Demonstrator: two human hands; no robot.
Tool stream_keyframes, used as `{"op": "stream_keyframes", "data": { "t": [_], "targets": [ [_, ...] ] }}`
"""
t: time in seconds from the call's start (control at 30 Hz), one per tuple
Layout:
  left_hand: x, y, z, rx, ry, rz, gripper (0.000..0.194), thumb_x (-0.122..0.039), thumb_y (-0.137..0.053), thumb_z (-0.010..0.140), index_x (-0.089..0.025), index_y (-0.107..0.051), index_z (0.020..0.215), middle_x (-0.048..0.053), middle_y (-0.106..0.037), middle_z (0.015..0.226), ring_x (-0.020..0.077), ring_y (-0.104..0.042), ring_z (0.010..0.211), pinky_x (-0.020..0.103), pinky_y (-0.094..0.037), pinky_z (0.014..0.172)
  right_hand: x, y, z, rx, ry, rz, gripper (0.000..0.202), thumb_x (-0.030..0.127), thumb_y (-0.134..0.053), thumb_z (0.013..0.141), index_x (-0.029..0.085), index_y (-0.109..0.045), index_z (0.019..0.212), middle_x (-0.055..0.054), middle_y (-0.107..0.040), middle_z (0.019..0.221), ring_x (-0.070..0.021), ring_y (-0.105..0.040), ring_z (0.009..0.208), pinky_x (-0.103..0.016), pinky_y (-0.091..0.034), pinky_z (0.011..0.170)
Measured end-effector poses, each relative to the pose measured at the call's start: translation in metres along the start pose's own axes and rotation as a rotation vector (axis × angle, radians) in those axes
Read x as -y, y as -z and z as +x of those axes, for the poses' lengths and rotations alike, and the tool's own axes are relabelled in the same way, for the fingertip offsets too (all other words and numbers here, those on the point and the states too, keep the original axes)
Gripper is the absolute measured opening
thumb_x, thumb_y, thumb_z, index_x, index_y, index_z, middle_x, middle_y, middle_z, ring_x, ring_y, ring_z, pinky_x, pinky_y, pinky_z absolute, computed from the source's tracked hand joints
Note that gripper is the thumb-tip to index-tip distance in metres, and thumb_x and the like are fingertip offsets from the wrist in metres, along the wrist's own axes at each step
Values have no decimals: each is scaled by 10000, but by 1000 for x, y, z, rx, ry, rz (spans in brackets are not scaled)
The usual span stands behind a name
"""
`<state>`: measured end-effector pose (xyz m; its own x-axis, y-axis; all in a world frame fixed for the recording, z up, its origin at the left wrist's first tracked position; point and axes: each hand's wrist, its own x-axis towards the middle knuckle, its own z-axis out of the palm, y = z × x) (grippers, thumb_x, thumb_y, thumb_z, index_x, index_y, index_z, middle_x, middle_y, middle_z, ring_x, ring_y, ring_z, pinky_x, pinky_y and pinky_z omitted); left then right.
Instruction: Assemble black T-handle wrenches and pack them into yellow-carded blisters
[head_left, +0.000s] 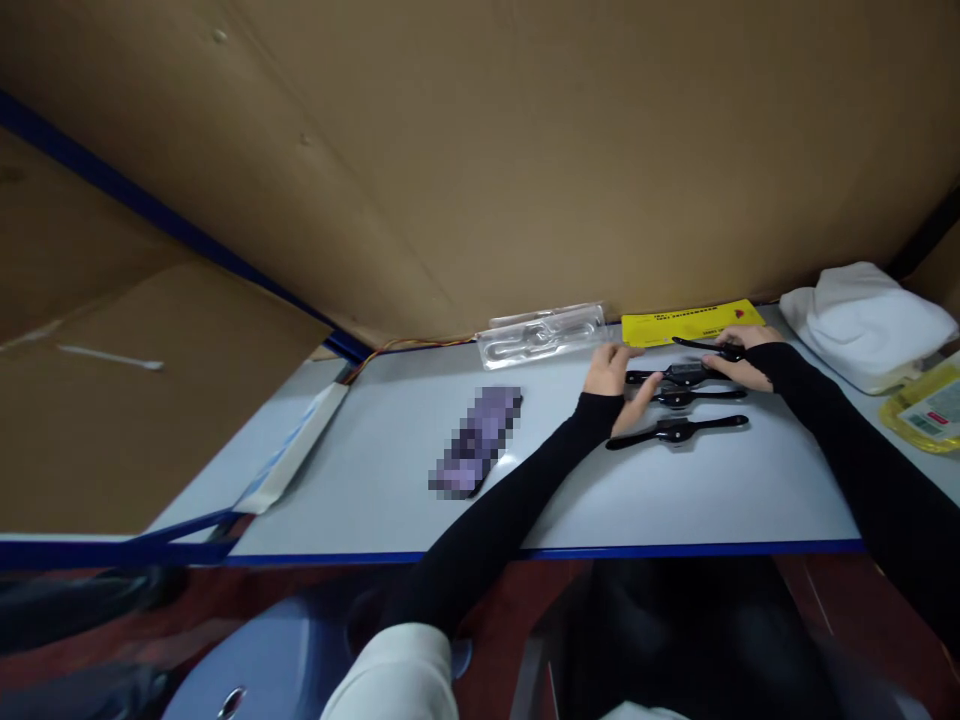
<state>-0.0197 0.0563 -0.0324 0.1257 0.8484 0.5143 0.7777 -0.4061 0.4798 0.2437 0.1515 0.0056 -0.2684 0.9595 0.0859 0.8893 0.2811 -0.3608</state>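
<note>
Several black, winged tools lie one behind another on the white table (pixel 390 500), right of centre. The nearest black tool (pixel 677 431) lies apart from the hands. My left hand (pixel 616 385) is at the left ends of the tools behind it, thumb spread from the fingers. My right hand (pixel 742 357) has its fingers closed around the rearmost black tool (pixel 697 344), near that tool's right end. Between my hands is another black tool (pixel 686 374). Behind them lies a yellow printed card (pixel 652 328).
Clear plastic trays (pixel 544 335) stand against the back board. A blurred purple object (pixel 478 440) lies left of my hands. White cloth (pixel 862 320) and a container of yellow liquid (pixel 930 405) are at the right. A blue stool (pixel 255 660) stands below.
</note>
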Motion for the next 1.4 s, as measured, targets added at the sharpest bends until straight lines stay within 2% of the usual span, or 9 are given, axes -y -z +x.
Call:
{"op": "stream_keyframes", "data": {
  "t": [0.23, 0.43, 0.67, 0.9, 1.0, 1.1, 1.2, 1.3, 1.4],
  "targets": [
    [-1, -16, -18, -60, -61, -65, 424, -501, -743, 892, -208, -696, 1194, 145, -620, 1238, 327, -579, 1202, 526, -493, 1090, -24, -20, 8, -26, 31, -6, 305, 538, -783, 812, 250, -749, 906, -80, -780, 908, -305, -704, 898, -404, -511, 798],
    [-2, -19, -19, 23, -10, -127, 436, -514, -733, 902, -233, -690, 1233, 147, -642, 1197, 342, -574, 1203, 555, -488, 1091, -38, -26, 5, -24, 43, 33, 330, 585, -782, 800, 275, -740, 904, -74, -770, 898, -317, -690, 858, -423, -478, 750],
    [1, -13, -20, 43, -2, -173, 493, -527, -748, 903, -219, -685, 1283, 155, -642, 1235, 343, -574, 1207, 544, -494, 1097, -21, -16, -3, -42, -34, 79, 260, 516, -807, 760, 289, -720, 852, -112, -788, 933, -379, -721, 951, -482, -529, 836],
    [-6, -3, -16, -15, 31, -200, 401, -497, -695, 958, -196, -709, 1221, 141, -669, 1191, 316, -602, 1180, 505, -507, 1080, -1, 0, -8, -140, -17, 170, 379, 598, -766, 734, 255, -740, 895, -118, -798, 962, -353, -739, 940, -486, -556, 860],
    [-9, 1, -14, -112, -10, -230, 394, -493, -685, 965, -184, -710, 1209, 146, -695, 1175, 311, -608, 1178, 512, -489, 1083, 18, 17, -25, -144, 2, 425, 415, 562, -845, 710, 239, -751, 953, -89, -768, 906, -286, -725, 841, -427, -570, 781],
    [-15, 7, -14, -174, -64, -321, 378, -510, -646, 985, -183, -715, 1162, 131, -735, 1061, 293, -639, 1075, 499, -502, 1022, 53, 42, -51, 72, 26, 772, 434, 509, -868, 743, 239, -748, 1060, -43, -720, 863, -169, -624, 629, -319, -502, 559],
    [-23, 16, -18, -104, -117, -463, 368, -518, -608, 1008, -185, -709, 1128, 108, -742, 946, 267, -647, 959, 464, -522, 946, 97, 58, -74, 262, -34, 1012, 534, 531, -848, 773, 222, -723, 1190, -15, -681, 833, -84, -453, 459, -276, -374, 411],
    [-32, 25, -23, -21, -121, -601, 403, -578, -561, 1020, -196, -689, 999, 97, -715, 875, 251, -630, 899, 428, -525, 891, 132, 52, -87, 309, -46, 1166, 702, 625, -855, 765, 183, -669, 1278, -17, -665, 807, -103, -494, 501, -283, -432, 432],
    [-39, 32, -28, 32, 22, -740, 500, -675, -586, 977, -184, -680, 1003, 89, -681, 896, 237, -627, 876, 390, -524, 846, 148, 31, -89, 199, -47, 1247, 769, 620, -870, 777, 183, -620, 1359, -59, -679, 933, -160, -627, 673, -306, -548, 541]
  ]
}}
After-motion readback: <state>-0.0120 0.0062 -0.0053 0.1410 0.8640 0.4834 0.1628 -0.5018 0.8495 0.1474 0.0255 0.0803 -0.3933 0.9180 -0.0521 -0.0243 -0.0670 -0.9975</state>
